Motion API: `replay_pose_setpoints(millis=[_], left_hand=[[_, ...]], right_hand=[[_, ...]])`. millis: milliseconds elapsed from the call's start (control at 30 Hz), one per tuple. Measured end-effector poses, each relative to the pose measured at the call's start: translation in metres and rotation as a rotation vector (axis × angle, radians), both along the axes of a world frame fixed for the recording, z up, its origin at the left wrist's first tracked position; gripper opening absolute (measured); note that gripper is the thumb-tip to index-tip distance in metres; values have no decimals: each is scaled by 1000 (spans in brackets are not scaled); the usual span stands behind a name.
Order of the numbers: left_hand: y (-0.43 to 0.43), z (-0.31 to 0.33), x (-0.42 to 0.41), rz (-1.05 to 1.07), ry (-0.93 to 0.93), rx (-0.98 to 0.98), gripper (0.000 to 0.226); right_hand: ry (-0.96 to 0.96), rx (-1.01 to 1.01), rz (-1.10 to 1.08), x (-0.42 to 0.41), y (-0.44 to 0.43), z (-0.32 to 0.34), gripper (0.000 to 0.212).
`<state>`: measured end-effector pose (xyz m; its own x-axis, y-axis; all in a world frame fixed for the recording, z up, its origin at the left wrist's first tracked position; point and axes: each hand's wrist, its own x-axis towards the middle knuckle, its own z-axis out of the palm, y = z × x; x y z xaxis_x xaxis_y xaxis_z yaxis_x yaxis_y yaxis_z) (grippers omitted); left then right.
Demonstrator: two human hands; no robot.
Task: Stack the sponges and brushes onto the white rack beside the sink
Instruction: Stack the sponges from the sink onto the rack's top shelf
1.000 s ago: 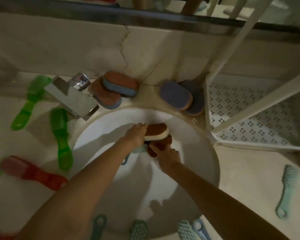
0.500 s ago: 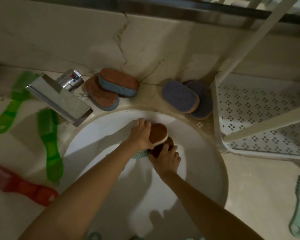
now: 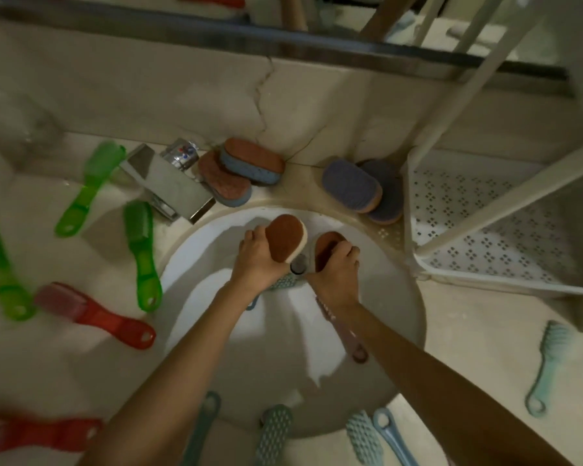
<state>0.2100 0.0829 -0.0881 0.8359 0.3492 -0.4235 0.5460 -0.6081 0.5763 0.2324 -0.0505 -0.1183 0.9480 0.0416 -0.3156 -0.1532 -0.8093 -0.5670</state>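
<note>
Sink basin (image 3: pixel 196 270) | left hand (image 3: pixel 254 260) fingers clamped on brown sponge (image 3: pixel 285 237), now lifted apart | right hand (image 3: pixel 337 270) fingers clamped on second sponge (image 3: pixel 327 245)

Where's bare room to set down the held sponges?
Left hand and right hand each grip a brown sponge. White rack shelf: bare perforated surface right of the purple sponges. Counter between rack front and teal brush: bare. Left counter crowded: green brushes, red brush.

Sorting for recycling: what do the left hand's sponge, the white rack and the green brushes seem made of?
Sponge in the left hand: likely soft foam, cream body, rough matte brown scouring face. White rack: painted metal or plastic, unclear which; smooth shelf punched with small holes. Green brushes: glossy translucent plastic, light passing through the handles.
</note>
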Motion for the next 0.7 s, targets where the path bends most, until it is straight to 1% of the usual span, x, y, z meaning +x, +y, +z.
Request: replay_pose_setpoints(millis=[100,133,267,400,567,633,700], left_hand=[[-11,40,-8,67,-96,-57,76],[-15,55,-11,73,-135,-66,76],[-29,122,-18,95,-305,-72,80],[-40,192,-26,116,-462,15,80],[-57,270,-32,111,-653,78,81],[-68,297,-31,70,-725,107,82],[-82,319,-27,13,-780,130,80]], right_hand=[[-136,73,41,-8,-20,53,55],[-184,94,53,-11,-24,71,52],[-356,125,109,-22,-37,138,52],[-537,179,141,-32,-46,203,51],[-730,226,171,-38,-66,279,47],[-777,250,161,-36,-79,306,45],[-783,276,153,-30,-96,330,42]])
